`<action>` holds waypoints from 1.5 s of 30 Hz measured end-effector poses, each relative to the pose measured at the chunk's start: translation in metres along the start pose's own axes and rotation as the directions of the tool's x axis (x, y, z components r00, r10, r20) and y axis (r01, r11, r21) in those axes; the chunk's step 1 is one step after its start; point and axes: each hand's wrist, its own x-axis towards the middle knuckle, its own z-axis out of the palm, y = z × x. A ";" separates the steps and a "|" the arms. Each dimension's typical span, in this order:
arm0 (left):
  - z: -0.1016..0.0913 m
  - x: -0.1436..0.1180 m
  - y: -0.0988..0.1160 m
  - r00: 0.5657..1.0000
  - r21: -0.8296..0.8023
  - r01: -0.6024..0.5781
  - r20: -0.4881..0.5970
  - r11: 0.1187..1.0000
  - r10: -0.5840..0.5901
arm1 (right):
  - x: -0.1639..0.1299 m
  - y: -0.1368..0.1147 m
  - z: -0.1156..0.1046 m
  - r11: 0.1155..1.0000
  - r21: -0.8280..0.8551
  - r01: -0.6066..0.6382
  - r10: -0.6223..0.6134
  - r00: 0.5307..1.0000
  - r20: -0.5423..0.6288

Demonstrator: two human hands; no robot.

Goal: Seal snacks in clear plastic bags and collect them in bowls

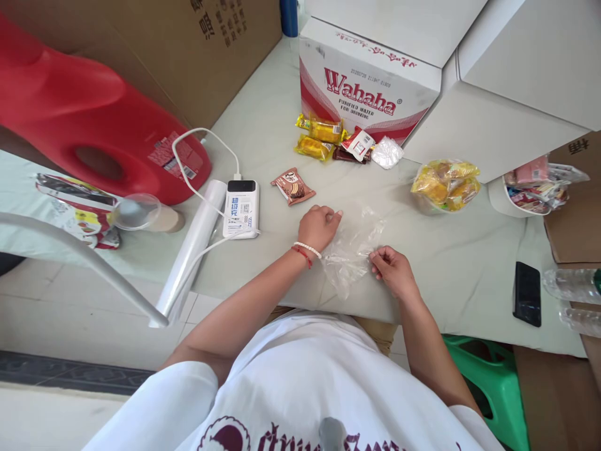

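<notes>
A crumpled clear plastic bag (347, 260) lies on the table between my two hands. My right hand (390, 266) pinches the bag's right edge between thumb and fingers. At the bag's upper left is my left hand (320, 227), its fingers curled under and its thumb pointing right; whatever they may hold is hidden. Just beyond that hand sits a brown wrapped snack (294, 186). Farther back are yellow-wrapped snacks (315, 148), a red and white packet (359, 144) and a folded piece of clear plastic (387, 153).
A Wahaba carton (366, 88) stands behind the snacks. To the right are a bowl of yellow packets (445, 185), a white tub of packets (507, 199) and a phone (527, 294). On the left are a power bank (241, 210), a plastic roll (188, 257), a cup (164, 219) and a red jug (117, 125).
</notes>
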 end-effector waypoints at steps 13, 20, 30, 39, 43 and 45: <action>0.026 -0.036 0.020 0.973 -0.184 -0.082 0.198 0.979 0.119 | 0.003 -0.001 -0.003 0.947 -0.286 0.146 -0.196 0.968 -0.154; 0.032 -0.051 0.025 0.991 -0.131 -0.074 0.097 0.989 0.087 | -0.014 -0.011 0.001 0.962 -0.077 0.263 -0.273 0.945 -0.179; 0.030 -0.060 0.023 0.992 -0.184 -0.117 0.028 0.976 0.124 | -0.027 -0.021 0.012 0.778 0.628 0.028 -0.066 0.997 0.037; 0.012 -0.074 0.009 0.907 -0.415 -0.339 0.094 0.844 0.410 | -0.020 -0.027 0.012 0.850 0.525 0.043 0.017 0.994 -0.110; 0.009 -0.074 0.009 0.923 -0.462 -0.269 0.128 0.845 0.363 | -0.019 -0.033 0.011 0.849 0.524 0.068 0.005 0.991 -0.136; 0.008 -0.075 0.010 0.934 -0.516 -0.186 0.173 0.836 0.314 | -0.020 -0.037 0.010 0.846 0.529 0.067 0.000 0.992 -0.125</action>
